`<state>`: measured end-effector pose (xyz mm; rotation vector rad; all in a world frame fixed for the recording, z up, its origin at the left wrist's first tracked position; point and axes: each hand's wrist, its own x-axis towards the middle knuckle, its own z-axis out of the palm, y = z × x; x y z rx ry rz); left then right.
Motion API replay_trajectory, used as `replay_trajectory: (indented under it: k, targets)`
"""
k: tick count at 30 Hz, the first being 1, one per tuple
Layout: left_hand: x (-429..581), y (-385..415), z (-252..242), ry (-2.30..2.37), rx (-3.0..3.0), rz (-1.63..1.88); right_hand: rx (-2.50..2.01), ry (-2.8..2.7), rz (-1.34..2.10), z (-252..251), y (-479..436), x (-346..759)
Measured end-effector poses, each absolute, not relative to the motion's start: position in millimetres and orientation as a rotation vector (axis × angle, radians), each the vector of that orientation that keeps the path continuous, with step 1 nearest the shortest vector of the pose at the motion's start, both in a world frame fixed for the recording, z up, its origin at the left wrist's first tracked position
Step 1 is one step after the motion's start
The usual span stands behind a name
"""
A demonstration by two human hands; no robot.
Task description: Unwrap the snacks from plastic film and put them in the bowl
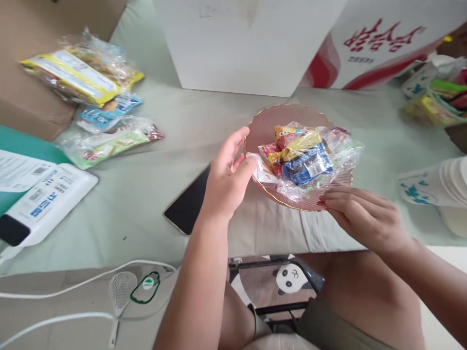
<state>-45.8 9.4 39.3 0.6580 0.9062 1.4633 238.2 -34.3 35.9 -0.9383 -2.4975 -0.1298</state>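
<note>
A pinkish ribbed plate (pixel 266 116) with a wavy gold rim carries a heap of small wrapped snacks (pixel 302 155), some inside clear crinkled plastic. My left hand (pixel 231 170) grips the plate's left rim, thumb over the edge beside a white wrapper (pixel 262 170). At the near right rim, my right hand (pixel 365 214) pinches the edge between thumb and fingers. Whether the plate rests on the cloth or is lifted a little, I cannot tell. Partly behind my left wrist lies a dark phone (pixel 188 204).
Snack packets (pixel 80 78) lie at the left beside a cardboard box. White boxes (pixel 248 43) stand behind the plate. Stacked paper cups (pixel 430 182) and a snack-filled container (pixel 445 97) are at the right. A white power strip (pixel 62 199) sits at left, with cables (pixel 73 294) near the front edge.
</note>
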Motion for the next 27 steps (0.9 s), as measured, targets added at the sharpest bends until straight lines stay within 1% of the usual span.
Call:
replay_trajectory:
  k: [5,8,10,12,13,16,19,21,24,27]
  targets:
    - [-19.4,14.1,35.5,1.203,1.001,1.295,-1.053,-2.524,0.066,37.2,-49.9,272.3]
    - [-6.2,11.4,53.2,1.332,1.216,1.337,-1.161,-2.474,0.171,59.2,-54.8,271.0]
    - [7.0,8.3,66.0,1.345,1.422,1.283,-1.385,-2.210,0.206,79.3,-53.5,262.4]
    - [22.7,6.0,73.9,1.387,1.650,1.111,-1.784,-1.833,0.284,95.1,-47.5,249.7]
    - [30.7,5.4,75.4,1.432,1.746,1.003,-1.917,-1.752,0.388,99.6,-43.2,242.6]
    - [51.3,4.5,73.6,1.603,1.894,0.690,-2.123,-1.858,0.472,99.6,-30.0,223.5]
    - [62.8,4.8,69.9,1.673,1.924,0.422,-2.193,-2.058,0.483,90.3,-21.9,212.1]
    - [65.1,6.8,68.9,1.678,1.918,0.308,-2.168,-2.140,0.539,85.4,-19.7,208.2]
    - [62.3,12.2,68.7,1.633,1.848,0.271,-2.035,-2.153,0.668,81.3,-18.9,204.3]
    - [57.0,16.4,66.0,1.553,1.780,0.366,-1.958,-2.079,0.798,77.1,-19.8,201.6]
